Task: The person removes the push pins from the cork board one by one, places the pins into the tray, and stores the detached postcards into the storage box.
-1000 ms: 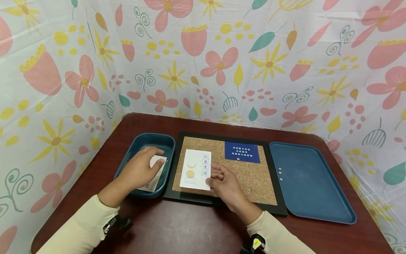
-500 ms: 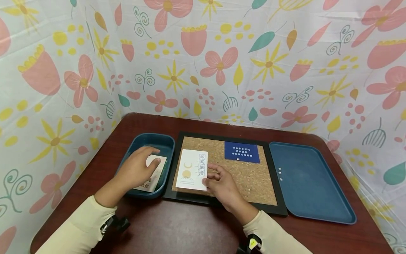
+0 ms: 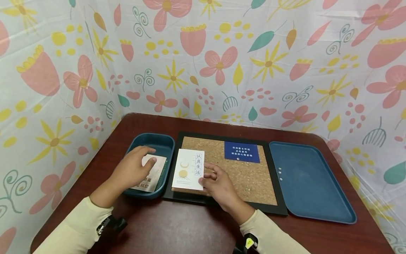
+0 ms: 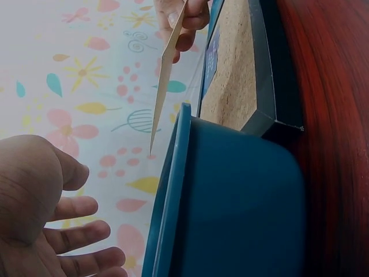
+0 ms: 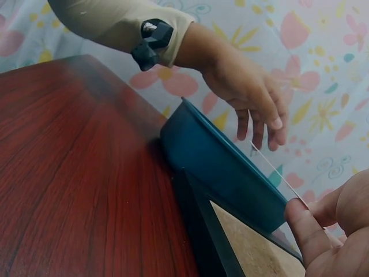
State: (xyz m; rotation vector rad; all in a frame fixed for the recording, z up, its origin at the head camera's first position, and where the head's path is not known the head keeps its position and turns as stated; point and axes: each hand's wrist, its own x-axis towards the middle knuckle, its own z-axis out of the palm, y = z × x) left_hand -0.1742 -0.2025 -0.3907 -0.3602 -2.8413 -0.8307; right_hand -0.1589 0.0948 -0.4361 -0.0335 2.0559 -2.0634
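Observation:
A white card (image 3: pixel 187 173) with a gold moon design and blue Chinese characters is pinched at its right edge by my right hand (image 3: pixel 219 185). In the right wrist view the card (image 5: pixel 279 173) shows edge-on, raised above the framed cork board (image 3: pixel 234 183). My left hand (image 3: pixel 131 169) hovers over the deep blue tray (image 3: pixel 171 148), fingers apart and relaxed, holding nothing; the left wrist view shows the left hand (image 4: pixel 52 213) beside that tray's rim. Inside the tray lies a pale card (image 3: pixel 157 173) with dark characters, partly covered by the left hand.
On the cork board's upper right lies a blue card (image 3: pixel 242 151) with white writing, a silver pin at its lower edge. Several silver pins sit on the left part of a shallow blue tray (image 3: pixel 314 180) at right. A floral curtain (image 3: pixel 203 63) closes off the table's back and left.
My right hand has moved left with the white card, bringing it toward the deep tray. The left hand has drifted slightly left, uncovering more of the pale card.

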